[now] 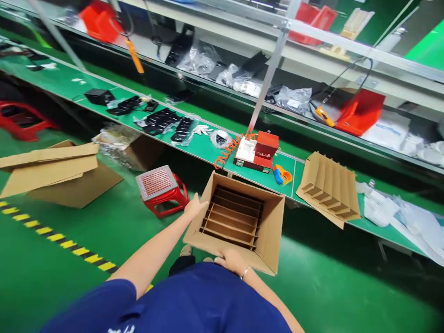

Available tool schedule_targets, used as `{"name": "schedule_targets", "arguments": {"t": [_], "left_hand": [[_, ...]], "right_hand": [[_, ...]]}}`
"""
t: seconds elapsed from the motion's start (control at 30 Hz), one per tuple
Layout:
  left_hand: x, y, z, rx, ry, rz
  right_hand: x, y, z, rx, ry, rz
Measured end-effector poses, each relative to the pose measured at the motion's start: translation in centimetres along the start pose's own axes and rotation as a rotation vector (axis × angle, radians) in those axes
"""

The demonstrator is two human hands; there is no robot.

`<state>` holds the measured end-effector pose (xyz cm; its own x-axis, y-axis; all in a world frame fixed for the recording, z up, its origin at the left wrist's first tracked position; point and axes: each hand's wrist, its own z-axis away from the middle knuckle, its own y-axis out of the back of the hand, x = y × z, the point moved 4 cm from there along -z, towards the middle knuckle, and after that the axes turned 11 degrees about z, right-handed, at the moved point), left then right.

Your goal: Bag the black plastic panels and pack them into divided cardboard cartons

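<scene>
In front of my body is an open cardboard box (271, 231), tilted, with a cardboard divider (232, 215) down inside it that forms several long slots. My left hand (194, 206) grips the box's left rim, thumb raised. At the near rim, my right hand (231, 260) has its fingers curled over the edge; a bracelet circles that wrist. A second cardboard divider (329, 185) rests on the green workbench (204, 150), to the right of the box and overhanging the bench's front edge.
A red stool (163, 189) stands left of the box, near folded cardboard (69, 175) on the floor. On the bench are a red box (267, 144), a tape dispenser (282, 175) and black parts (161, 121). Red bins (360, 113) sit on the shelf behind.
</scene>
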<state>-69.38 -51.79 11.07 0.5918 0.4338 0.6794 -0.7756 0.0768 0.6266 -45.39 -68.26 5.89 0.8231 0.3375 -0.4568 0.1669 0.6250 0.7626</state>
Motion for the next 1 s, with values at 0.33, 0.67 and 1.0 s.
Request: {"name": "schedule_targets", "arguments": {"t": [0.33, 0.67, 1.0], "left_hand": [[-7.4, -1.5, 2.2, -0.198, -0.080, -0.057], [-15.1, -0.7, 6.6, -0.265, -0.035, 0.017], [-21.1, -1.5, 9.9, -0.289, 0.108, 0.149]], "right_hand": [[2.2, 14.7, -2.9, 0.760, -0.355, 0.187], [2.9, 20.4, -11.2, 0.551, -0.170, 0.539], [10.7, 26.6, -24.4, 0.363, -0.370, 0.261]]}}
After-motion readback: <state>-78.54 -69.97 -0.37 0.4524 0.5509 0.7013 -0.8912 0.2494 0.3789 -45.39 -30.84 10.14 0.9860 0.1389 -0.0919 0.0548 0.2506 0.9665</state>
